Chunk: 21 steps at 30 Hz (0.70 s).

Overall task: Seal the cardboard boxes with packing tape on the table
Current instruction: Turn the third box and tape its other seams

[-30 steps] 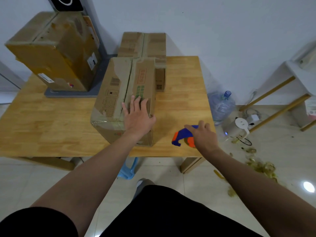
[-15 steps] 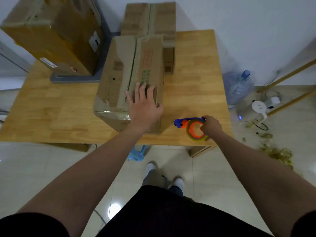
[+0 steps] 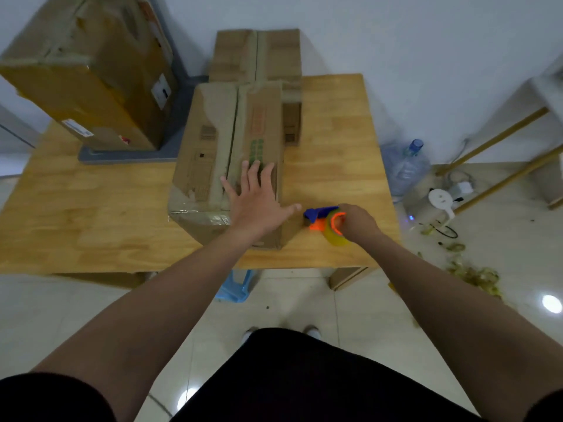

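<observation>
Head view: our left hand (image 3: 257, 205), fingers splayed, pins the box (image 3: 210, 147) (springy flaps); right hand (image 3: 358, 222) fingers curled round the light, rigid tape (image 3: 320, 220).

Three cardboard boxes (image 3: 207, 153) (image 3: 91, 71) (image 3: 256, 53), one tape dispenser (image 3: 323, 219), one wooden table (image 3: 91, 214), two hands (image 3: 256, 205) (image 3: 358, 223), one water jug (image 3: 405, 169)

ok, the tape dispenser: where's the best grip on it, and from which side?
Grip the tape dispenser at its orange roll end, coming from the right, as the right hand does now. The blue cutter end points left toward the box, so it should stay clear.
</observation>
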Each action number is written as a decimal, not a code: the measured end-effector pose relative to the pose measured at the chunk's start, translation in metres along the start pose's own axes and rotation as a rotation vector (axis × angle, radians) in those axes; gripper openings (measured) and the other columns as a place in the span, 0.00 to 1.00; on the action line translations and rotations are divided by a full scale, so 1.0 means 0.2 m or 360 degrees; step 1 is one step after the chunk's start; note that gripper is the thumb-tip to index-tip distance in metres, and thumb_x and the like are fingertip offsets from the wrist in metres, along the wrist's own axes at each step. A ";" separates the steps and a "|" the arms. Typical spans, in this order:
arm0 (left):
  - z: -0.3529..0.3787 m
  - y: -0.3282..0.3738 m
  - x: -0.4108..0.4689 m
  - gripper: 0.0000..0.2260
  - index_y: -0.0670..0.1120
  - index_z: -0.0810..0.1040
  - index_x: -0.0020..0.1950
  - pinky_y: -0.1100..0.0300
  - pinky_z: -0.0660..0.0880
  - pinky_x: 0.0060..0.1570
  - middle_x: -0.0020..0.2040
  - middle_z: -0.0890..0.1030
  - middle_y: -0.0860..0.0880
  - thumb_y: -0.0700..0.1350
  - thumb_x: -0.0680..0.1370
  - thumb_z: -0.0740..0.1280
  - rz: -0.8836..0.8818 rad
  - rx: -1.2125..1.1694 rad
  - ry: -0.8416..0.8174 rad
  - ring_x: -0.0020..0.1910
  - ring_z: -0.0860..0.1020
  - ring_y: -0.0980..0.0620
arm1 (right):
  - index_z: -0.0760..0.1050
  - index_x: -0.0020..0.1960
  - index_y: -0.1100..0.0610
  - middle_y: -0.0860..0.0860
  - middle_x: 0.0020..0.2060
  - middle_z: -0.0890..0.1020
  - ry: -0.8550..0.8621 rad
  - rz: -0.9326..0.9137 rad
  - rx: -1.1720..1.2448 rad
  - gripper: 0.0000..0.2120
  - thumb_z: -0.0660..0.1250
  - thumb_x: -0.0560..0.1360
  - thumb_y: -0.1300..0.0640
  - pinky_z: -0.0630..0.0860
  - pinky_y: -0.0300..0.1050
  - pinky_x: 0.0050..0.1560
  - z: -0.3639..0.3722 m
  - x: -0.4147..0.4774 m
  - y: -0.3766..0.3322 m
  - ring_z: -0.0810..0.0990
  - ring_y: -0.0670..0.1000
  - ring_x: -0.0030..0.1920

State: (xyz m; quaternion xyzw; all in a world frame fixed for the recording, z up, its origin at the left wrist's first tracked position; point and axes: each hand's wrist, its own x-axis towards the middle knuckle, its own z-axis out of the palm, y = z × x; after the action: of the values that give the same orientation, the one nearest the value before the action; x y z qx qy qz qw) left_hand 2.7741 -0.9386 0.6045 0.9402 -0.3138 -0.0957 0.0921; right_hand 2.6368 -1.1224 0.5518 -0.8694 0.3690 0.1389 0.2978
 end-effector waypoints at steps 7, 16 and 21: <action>-0.29 -0.17 -0.17 0.29 0.57 0.61 0.81 0.42 0.51 0.80 0.84 0.56 0.49 0.53 0.82 0.68 0.0302 -0.0633 -0.0016 0.82 0.54 0.46 | 0.61 0.79 0.54 0.57 0.79 0.61 0.0204 -0.0353 -0.0113 0.35 0.65 0.75 0.69 0.66 0.47 0.71 -0.13 -0.26 -0.41 0.64 0.55 0.77; -0.45 -0.74 -0.30 0.25 0.54 0.74 0.75 0.46 0.64 0.76 0.79 0.68 0.48 0.34 0.81 0.61 0.0473 -0.0166 -0.0175 0.78 0.65 0.44 | 0.61 0.79 0.58 0.54 0.79 0.62 0.0377 -0.0928 -0.0354 0.36 0.61 0.73 0.75 0.60 0.48 0.77 0.01 -0.42 -0.84 0.59 0.55 0.79; -0.36 -0.79 -0.32 0.25 0.45 0.65 0.80 0.52 0.63 0.77 0.79 0.67 0.43 0.35 0.83 0.58 0.0692 -0.0132 -0.0238 0.79 0.64 0.47 | 0.68 0.75 0.58 0.55 0.74 0.70 0.0302 -0.1120 -0.0499 0.30 0.58 0.75 0.72 0.66 0.54 0.73 0.25 -0.46 -1.04 0.65 0.58 0.76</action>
State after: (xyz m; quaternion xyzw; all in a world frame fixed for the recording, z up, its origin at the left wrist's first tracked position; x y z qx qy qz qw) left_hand 2.8312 -0.7671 0.6452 0.8362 -0.5106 -0.1557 0.1255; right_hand 2.7229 -0.9264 0.6417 -0.9866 0.0488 0.0020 0.1556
